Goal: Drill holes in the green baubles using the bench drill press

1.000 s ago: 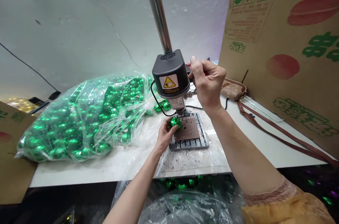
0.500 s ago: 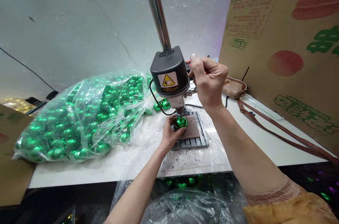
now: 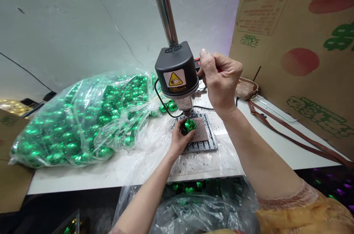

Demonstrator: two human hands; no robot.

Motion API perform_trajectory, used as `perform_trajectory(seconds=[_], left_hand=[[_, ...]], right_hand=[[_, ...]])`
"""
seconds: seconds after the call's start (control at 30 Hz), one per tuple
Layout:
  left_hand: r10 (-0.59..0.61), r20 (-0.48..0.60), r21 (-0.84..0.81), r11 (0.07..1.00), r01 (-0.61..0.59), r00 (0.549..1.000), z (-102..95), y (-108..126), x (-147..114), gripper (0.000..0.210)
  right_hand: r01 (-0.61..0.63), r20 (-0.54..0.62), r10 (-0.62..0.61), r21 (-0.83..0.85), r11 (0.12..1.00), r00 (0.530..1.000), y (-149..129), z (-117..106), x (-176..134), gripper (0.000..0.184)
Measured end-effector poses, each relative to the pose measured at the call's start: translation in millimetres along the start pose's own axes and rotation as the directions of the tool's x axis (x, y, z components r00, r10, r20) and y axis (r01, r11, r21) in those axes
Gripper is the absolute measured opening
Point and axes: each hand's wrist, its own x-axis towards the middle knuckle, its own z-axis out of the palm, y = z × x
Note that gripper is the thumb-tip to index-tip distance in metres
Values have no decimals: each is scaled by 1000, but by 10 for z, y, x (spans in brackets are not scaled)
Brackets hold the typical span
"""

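Observation:
Between the thumb and fingers of my left hand is a shiny green ball, held under the chuck of a small black bench drill press. The ball is over a brownish pad on the drill's grooved metal base. My right hand is closed in a fist at the drill's right side, around a lever handle that my fingers mostly hide. Whether the drill tip touches the ball I cannot tell.
A clear bag of green balls lies on the white table at left. Below the table edge hangs more clear plastic with green balls. A cardboard box and a brown strapped bag are at right. Dark shavings surround the base.
My right hand has shifted slightly right with the handle. The green ball sits a little more visibly below the chuck, still in my left hand. The camera view has shifted slightly.

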Motion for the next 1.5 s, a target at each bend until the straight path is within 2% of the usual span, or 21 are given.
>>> perform_trajectory(seconds=[0.13, 0.3, 0.47, 0.63, 0.83, 0.93, 1.03, 1.13, 1.33, 1.5], left_hand=[[-51, -30, -103, 994, 47, 998, -16, 2, 31, 56], [-51, 17, -85, 995, 52, 999, -53, 27, 60, 57], [-62, 28, -96, 993, 64, 998, -73, 52, 74, 56], [-54, 76, -117, 991, 63, 996, -102, 51, 96, 56], [-47, 113, -85, 995, 56, 993, -119, 35, 110, 57], [-23, 117, -16, 1000, 26, 993, -107, 23, 102, 57], [24, 103, 68, 997, -31, 994, -55, 0, 71, 56], [58, 84, 58, 996, -63, 995, 15, -36, 27, 55], [48, 83, 103, 993, -57, 995, 2, -89, -4, 55], [156, 126, 272, 944, -185, 980, -63, -126, 12, 54]], right_hand=[[-4, -4, 4, -29, 1000, 1000, -17, 9, -5, 54], [-8, 4, 8, -42, 999, 1000, -16, 23, 59, 55], [-126, 89, 131, -67, 990, 987, 37, 75, 210, 53], [-177, 81, 182, -56, 983, 980, 45, 105, 258, 52], [-174, 77, 179, -71, 982, 981, 35, 95, 249, 48], [-154, 78, 159, -73, 985, 984, 40, 95, 251, 48], [-157, 86, 166, -96, 983, 982, 50, 96, 250, 48], [-149, 98, 160, -110, 983, 982, 64, 94, 251, 51], [-131, 111, 132, -18, 991, 985, 105, 96, 262, 50], [12, 4, -13, 134, 991, 1000, 87, 57, 110, 51]])
